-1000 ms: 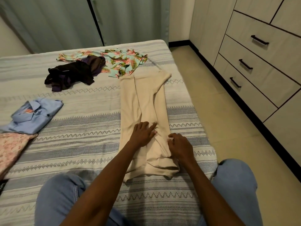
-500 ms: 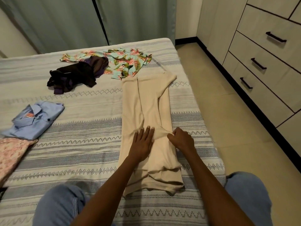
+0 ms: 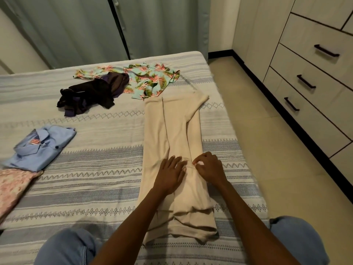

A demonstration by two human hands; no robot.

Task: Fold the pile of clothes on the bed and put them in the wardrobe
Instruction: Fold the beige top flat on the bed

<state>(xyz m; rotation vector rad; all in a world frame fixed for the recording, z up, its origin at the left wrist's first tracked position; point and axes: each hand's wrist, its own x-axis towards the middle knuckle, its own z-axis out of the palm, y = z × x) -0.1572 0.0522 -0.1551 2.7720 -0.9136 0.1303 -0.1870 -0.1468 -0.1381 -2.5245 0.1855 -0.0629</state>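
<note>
While the bed [image 3: 95, 188] with its striped cover fills most of the view, the wardrobe [image 3: 315, 83] stands to the right across a strip of floor, its drawers closed; on the bed the beige garment [image 3: 172, 131] lies long and narrow, already folded lengthwise, reaching from near the person's knees toward the floral shirt [image 3: 149, 81]; a dark crumpled garment [image 3: 91, 94] lies just beside that shirt and partly on it, both not yet folded; at the left a blue shirt [image 3: 40, 148] is folded, touching a pink patterned cloth [image 3: 13, 186]; the left hand [image 3: 170, 175] rests flat on the beige garment with fingers straight, pressing it down; the right hand [image 3: 210, 167] has its fingers curled and pinches a small ridge of the same fabric at the middle; I judge the cloth soft, light and limp, so it will sag and slide open if lifted by one point; better to hold it at both edges of the fold.
</note>
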